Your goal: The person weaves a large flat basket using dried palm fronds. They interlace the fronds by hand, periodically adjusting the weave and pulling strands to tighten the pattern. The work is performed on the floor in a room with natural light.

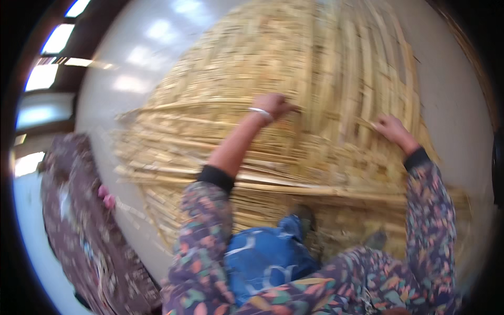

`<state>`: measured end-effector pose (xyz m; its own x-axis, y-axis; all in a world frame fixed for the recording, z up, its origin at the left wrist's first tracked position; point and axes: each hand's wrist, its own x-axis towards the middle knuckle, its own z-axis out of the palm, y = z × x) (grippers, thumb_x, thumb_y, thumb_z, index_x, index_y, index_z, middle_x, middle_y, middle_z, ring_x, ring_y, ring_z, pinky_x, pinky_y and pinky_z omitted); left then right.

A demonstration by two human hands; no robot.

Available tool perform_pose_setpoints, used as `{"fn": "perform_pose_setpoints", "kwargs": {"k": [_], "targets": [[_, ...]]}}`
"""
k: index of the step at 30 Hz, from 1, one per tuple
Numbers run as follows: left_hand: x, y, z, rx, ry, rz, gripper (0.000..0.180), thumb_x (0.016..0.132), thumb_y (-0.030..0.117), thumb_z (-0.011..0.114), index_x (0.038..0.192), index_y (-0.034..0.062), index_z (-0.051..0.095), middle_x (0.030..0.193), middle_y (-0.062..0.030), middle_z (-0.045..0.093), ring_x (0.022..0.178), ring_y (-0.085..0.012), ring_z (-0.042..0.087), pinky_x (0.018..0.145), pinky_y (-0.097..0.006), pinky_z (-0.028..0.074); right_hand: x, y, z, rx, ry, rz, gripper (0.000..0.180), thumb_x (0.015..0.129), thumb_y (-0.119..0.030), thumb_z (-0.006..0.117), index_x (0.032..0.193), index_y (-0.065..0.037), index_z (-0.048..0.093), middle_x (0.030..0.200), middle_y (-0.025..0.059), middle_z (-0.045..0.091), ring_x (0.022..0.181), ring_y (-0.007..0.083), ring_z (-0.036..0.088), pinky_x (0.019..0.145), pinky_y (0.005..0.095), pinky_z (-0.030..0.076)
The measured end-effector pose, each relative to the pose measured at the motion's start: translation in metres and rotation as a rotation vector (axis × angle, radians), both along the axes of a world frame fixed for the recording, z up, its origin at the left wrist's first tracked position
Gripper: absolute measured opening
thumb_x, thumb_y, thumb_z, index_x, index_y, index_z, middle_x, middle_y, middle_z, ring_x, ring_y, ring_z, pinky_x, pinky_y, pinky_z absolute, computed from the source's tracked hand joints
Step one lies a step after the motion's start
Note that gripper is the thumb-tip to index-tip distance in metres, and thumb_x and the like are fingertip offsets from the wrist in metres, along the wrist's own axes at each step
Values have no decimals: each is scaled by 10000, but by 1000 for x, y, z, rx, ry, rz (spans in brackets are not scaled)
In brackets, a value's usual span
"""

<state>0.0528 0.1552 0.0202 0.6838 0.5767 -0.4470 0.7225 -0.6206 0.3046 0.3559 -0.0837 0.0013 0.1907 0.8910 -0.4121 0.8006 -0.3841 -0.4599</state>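
A big woven mat of pale bamboo strips (325,79) covers the floor in front of me. My left hand (274,105), with a metal bangle at the wrist, rests fingers-down on the weave near the mat's middle and pinches a strip. My right hand (389,128) presses on the strips further right, fingers curled around a thin strip. Both sleeves have a floral print. A blue cloth (268,257) lies over my lap. The picture is motion-blurred.
Loose strip ends (136,152) stick out along the mat's left edge. Another person in dark patterned clothing (84,231) sits at the lower left. The glossy pale floor (131,63) surrounds the mat, with bright windows at far left.
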Motion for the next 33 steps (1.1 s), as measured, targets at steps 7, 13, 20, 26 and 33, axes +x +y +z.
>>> {"fn": "perform_pose_setpoints", "kwargs": {"k": [7,13,20,26,33], "targets": [[-17,12,7,-5,-6,30,482,770,538,594,736,60,633,675,-133,607,647,-280,584,621,-379,445,-14,12,12,15,105,15,287,789,-335,619,833,-52,620,739,110,622,684,249,594,622,369,448],[-9,12,-6,-128,-17,34,436,781,486,610,849,58,658,720,-130,633,681,-268,598,645,-370,456,-21,19,6,-199,45,-46,311,787,-350,617,783,-39,628,704,108,643,680,249,618,631,371,464],[-3,3,-11,-82,31,-9,357,799,420,624,854,69,659,660,-107,604,611,-230,558,613,-344,451,-29,28,8,-289,65,-44,296,775,-308,620,697,-24,655,588,91,614,584,220,618,604,353,485],[-36,-22,-20,-184,77,-102,342,811,378,613,843,40,650,668,-142,606,621,-291,564,632,-370,456,-62,-16,9,-280,57,-70,227,747,-306,619,767,-84,662,708,92,642,676,231,619,654,370,482],[-35,-23,-21,-145,0,-73,339,800,363,629,812,25,641,664,-141,608,630,-258,583,630,-358,459,-55,-18,7,-214,143,-57,294,786,-347,604,776,-56,643,628,85,622,635,210,622,646,355,483]]}}
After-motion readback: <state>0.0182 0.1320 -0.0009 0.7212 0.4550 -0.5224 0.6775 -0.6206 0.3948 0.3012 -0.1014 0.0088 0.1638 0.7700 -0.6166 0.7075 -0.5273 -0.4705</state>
